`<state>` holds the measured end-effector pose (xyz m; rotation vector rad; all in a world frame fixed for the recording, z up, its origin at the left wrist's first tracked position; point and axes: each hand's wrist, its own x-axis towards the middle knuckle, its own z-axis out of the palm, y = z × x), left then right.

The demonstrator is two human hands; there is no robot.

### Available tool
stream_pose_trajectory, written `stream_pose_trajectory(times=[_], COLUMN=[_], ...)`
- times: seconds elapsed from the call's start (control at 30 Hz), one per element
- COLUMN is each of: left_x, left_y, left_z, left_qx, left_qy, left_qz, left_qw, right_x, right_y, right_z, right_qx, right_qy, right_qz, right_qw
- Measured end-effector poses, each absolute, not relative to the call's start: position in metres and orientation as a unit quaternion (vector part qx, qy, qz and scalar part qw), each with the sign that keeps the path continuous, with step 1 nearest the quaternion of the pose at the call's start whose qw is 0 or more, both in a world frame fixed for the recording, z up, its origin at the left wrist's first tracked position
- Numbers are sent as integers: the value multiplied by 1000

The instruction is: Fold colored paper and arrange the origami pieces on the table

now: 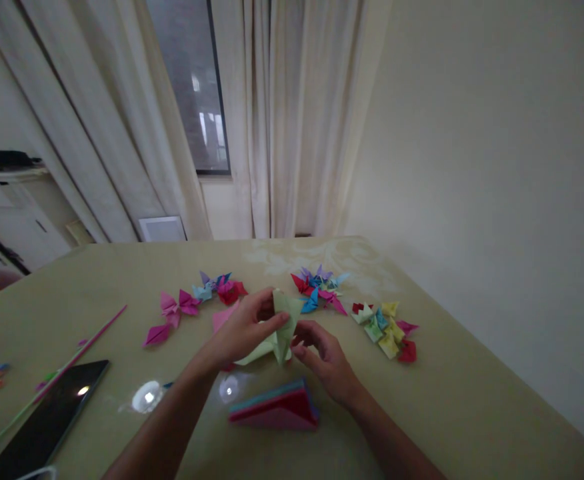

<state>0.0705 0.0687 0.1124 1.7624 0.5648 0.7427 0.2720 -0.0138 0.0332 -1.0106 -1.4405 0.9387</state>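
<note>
Pinched between the thumb and fingers of my left hand (245, 331) is a pale green sheet of folding paper (284, 330), partly folded and held upright above the table. My right hand (326, 360) is beside the sheet's right edge, fingers curled and thumb a little apart from them; nothing shows in its grasp. More pale green paper (258, 352) lies below my left hand, and I cannot tell whether it belongs to the same sheet. Behind that hand is pink paper (223, 318). Nearer to me sits a stack of folded paper (275, 408) in red, pink and blue.
Folded paper pieces lie in clusters: pink ones (172, 310) at left, mixed colours (317, 283) behind my hands, yellow and green ones (385, 330) at right. A black tablet (47, 417) and a pink-green stick (79, 353) occupy the table's left. A wall (497, 200) borders the right edge.
</note>
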Motion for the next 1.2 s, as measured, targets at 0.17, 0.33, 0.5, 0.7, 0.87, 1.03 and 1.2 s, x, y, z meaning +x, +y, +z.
stream_pose_trajectory(times=[0.17,0.33,0.5,0.7,0.87,1.03,1.2], left_x=[93,89,56,20,15,14,14], left_y=[54,32,5,-16,-18,-15,-12], left_z=[104,81,47,26,22,32,36], left_qx=[721,753,801,781,720,626,588], left_qy=[269,333,362,354,407,458,454], left_qz=[330,296,374,439,432,444,431], left_qw=[547,484,296,268,359,449,512], right_x=[270,272,257,241,241,250,264], right_y=[-10,-9,-20,-35,-39,-37,-34], right_z=[32,40,38,27,26,34,41], right_qx=[-453,-436,-466,-478,-466,-438,-470], right_qy=[-516,-419,-427,-482,-505,-576,-672], right_qz=[397,438,485,488,468,336,179], right_qw=[609,665,605,548,556,603,543])
